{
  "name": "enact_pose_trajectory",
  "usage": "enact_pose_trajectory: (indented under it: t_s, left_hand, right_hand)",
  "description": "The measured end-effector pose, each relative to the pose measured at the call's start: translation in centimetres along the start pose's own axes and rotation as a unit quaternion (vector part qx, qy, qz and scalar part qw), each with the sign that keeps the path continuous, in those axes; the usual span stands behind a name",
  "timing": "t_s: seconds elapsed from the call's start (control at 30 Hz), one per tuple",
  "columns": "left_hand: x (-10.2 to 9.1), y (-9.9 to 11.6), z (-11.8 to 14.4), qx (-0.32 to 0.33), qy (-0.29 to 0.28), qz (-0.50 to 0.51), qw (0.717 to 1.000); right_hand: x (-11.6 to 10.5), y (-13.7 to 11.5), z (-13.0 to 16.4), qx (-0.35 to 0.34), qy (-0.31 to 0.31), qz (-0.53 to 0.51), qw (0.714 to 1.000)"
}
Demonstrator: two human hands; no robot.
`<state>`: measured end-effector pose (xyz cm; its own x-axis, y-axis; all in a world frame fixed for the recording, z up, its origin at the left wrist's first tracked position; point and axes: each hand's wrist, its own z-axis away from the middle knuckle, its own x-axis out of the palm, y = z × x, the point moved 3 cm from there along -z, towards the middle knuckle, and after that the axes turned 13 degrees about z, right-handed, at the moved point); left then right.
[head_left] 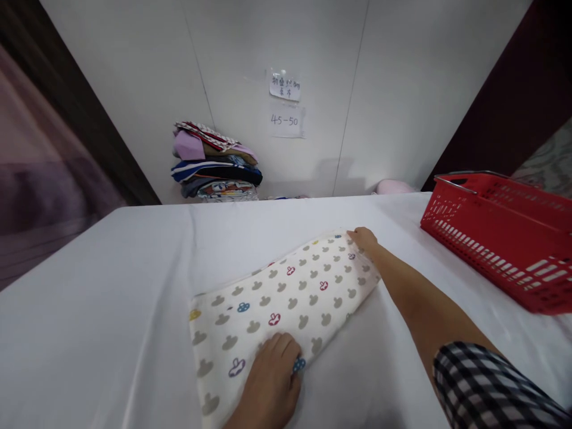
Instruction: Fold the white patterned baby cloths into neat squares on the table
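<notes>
A white cloth printed with grey and coloured mushrooms point(295, 289) lies folded into a long strip, slanting across the white-covered table point(147, 256). At its far right corner, my right hand point(364, 237) has its fingers closed on the fabric, with the arm stretched forward. My left hand point(274, 375) is on the near edge, fingers curled and pressed together on the cloth. The left thumb is partly hidden under that hand. Toward the lower left, the near end of the cloth runs out of view beside my left wrist.
A red plastic basket point(500, 238) with metal handles stands on the table at right. Behind the table's far edge rises a stack of folded fabrics point(217, 167). Paper notes point(286, 119) hang on the white wall, and a pink rounded object point(393, 187) shows at the back.
</notes>
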<state>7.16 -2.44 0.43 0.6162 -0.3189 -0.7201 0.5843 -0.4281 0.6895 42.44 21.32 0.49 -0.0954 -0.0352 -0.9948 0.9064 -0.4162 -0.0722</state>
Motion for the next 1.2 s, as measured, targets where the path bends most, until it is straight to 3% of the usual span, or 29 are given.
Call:
enact_pose_trajectory:
  t_s: [0.5, 0.8, 1.03, 1.2]
  left_hand:
    - [0.4, -0.6, -0.1, 0.001, 0.016, 0.008, 1.000]
    - [0.7, -1.0, 0.0, 0.004, 0.010, 0.015, 1.000]
    - [0.6, -0.9, 0.0, -0.003, 0.013, 0.026, 1.000]
    - [0.3, -0.5, 0.0, -0.006, 0.008, 0.023, 1.000]
  right_hand:
    - [-0.4, -3.6, -0.3, -0.082, 0.012, 0.028, 0.996]
    - [-0.7, -3.5, -2.2, -0.044, -0.025, 0.046, 0.998]
    - [1.2, -3.9, -1.7, -0.048, 0.026, 0.085, 0.995]
    - [0.9, -4.0, -1.3, -0.062, 0.047, 0.097, 0.992]
